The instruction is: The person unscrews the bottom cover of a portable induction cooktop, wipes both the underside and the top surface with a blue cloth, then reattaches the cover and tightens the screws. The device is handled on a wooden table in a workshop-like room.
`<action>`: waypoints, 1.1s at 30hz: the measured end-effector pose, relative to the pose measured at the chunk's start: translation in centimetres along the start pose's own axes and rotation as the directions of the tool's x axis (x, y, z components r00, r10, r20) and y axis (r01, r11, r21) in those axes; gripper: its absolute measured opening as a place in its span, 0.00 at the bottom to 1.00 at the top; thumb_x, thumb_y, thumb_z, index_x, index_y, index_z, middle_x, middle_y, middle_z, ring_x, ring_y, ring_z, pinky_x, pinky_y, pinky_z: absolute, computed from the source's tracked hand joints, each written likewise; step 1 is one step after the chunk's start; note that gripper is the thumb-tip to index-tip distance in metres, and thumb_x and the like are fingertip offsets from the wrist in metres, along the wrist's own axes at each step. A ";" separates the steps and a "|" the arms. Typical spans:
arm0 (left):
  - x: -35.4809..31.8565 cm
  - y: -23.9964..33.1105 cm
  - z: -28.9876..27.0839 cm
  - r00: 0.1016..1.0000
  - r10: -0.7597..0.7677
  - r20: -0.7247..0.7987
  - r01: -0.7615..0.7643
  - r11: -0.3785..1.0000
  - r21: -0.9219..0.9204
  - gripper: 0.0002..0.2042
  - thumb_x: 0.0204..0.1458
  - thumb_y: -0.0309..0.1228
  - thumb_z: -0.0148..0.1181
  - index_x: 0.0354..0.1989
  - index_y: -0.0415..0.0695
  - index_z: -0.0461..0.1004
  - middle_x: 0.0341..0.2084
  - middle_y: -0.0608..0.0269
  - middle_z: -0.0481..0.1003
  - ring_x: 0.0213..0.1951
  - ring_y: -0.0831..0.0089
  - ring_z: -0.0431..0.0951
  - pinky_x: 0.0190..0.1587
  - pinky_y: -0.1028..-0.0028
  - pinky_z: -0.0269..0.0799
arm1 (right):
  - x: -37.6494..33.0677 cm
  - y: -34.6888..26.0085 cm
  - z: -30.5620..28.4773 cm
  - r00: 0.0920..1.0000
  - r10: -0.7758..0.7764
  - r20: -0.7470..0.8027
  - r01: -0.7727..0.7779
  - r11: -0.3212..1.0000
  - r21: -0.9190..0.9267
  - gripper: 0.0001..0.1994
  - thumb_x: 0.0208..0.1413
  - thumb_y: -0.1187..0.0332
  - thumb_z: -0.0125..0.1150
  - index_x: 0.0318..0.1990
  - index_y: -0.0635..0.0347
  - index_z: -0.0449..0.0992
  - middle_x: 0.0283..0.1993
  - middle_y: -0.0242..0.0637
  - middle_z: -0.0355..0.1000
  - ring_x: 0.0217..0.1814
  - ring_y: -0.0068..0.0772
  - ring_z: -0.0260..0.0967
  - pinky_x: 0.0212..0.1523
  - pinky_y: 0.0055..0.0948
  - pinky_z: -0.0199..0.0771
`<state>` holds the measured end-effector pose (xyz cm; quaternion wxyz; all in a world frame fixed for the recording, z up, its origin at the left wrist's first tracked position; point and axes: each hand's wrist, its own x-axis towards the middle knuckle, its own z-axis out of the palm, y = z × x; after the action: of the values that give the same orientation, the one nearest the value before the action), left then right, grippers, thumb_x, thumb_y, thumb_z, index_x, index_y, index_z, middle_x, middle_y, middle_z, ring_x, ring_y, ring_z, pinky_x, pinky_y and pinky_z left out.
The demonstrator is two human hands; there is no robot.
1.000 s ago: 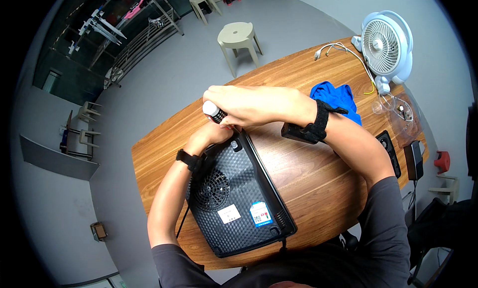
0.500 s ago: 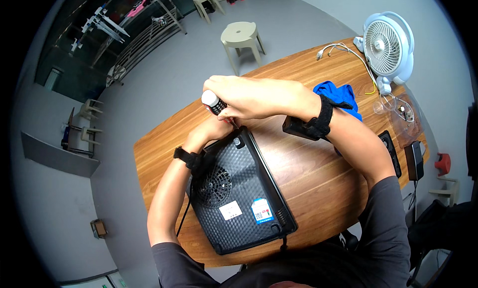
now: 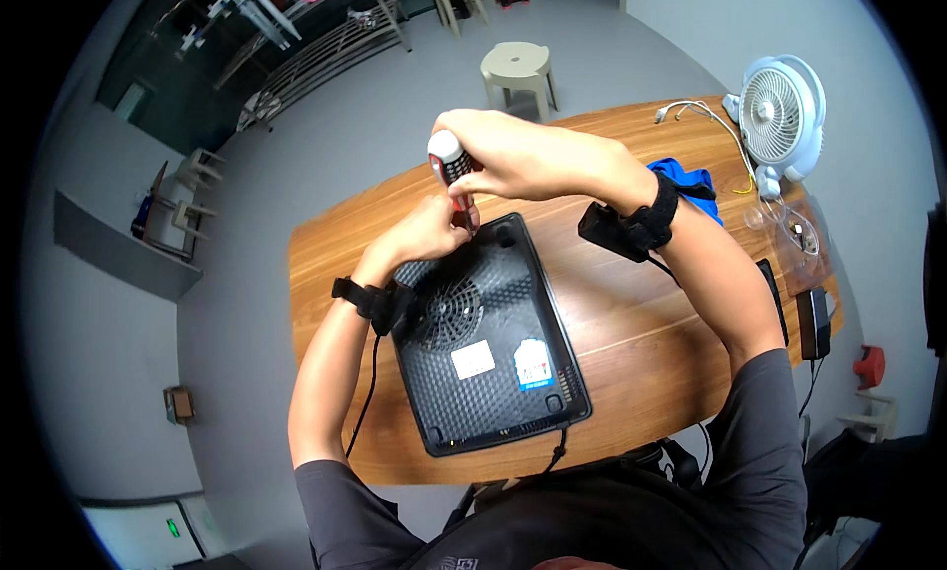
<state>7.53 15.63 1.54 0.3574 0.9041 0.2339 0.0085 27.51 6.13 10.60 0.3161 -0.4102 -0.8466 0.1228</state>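
A black induction cooker [image 3: 505, 319] lies underside up on the wooden table, showing its round fan grille [image 3: 446, 312], textured base and two stickers. My right hand [image 3: 505, 156] is wrapped around the handle of a screwdriver [image 3: 456, 161], which has a white end cap and a black and red grip. The screwdriver stands nearly upright over the cooker's far edge. Low on its shaft, the fingers of my left hand [image 3: 426, 233] are closed, resting at that edge. The tip and whatever it touches are hidden by my fingers.
Right of the cooker, a blue cloth [image 3: 691, 187] lies behind my right wrist. Farther right are a white fan [image 3: 774, 111], white cables [image 3: 715, 116], a clear plastic bag [image 3: 801, 245] and a black box-shaped adapter [image 3: 815, 323]. A beige stool [image 3: 517, 65] stands beyond the table.
The whole view has shifted, and the cooker appears higher in the picture. Both hands remain at its far edge with the screwdriver, whose red lower grip and shaft now show more.
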 end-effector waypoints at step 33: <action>-37.7 -11.6 9.9 0.787 -0.558 -0.264 0.589 0.806 0.053 0.06 0.42 0.23 0.71 0.27 0.41 0.80 0.23 0.56 0.80 0.28 0.61 0.81 0.34 0.63 0.77 | 4.3 -17.6 10.5 0.990 -0.057 0.128 0.065 0.996 -0.057 0.20 0.56 0.65 0.74 0.48 0.64 0.70 0.43 0.47 0.74 0.46 0.48 0.73 0.48 0.41 0.75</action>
<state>-29.06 0.52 -7.63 0.2519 0.8040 0.5386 -0.0089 7.96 -1.13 12.65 0.2527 -0.3851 -0.8804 0.1131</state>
